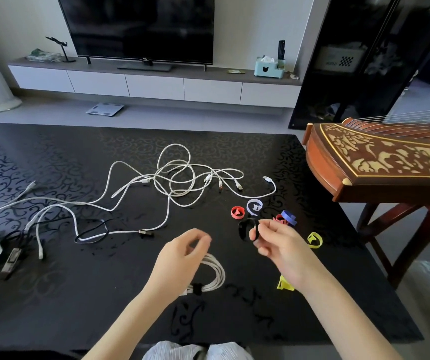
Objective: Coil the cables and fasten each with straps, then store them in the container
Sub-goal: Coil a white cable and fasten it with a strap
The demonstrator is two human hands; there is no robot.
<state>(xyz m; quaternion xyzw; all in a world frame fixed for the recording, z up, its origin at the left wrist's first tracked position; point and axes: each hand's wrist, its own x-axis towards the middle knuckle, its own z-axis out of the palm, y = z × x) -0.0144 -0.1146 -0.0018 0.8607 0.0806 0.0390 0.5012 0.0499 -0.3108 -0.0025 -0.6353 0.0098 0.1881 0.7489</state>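
- A black strap [245,231] was pinched by the right hand [279,245], right of centre.
- The left hand [182,253] was held loosely curled, grasping nothing, above a coiled white cable [218,274], lower centre.
- Loose cables [156,175] were spread mid-frame.

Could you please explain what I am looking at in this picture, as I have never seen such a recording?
There is no machine here: a person wears a camera on the head, so the single picture looks down at their two hands. On the black table lie tangled loose white cables and a black cable. One coiled white cable, already strapped, lies under the left hand, which seems to hold nothing. The right hand pinches a black strap. Spare straps lie nearby, such as a red strap and a yellow strap.
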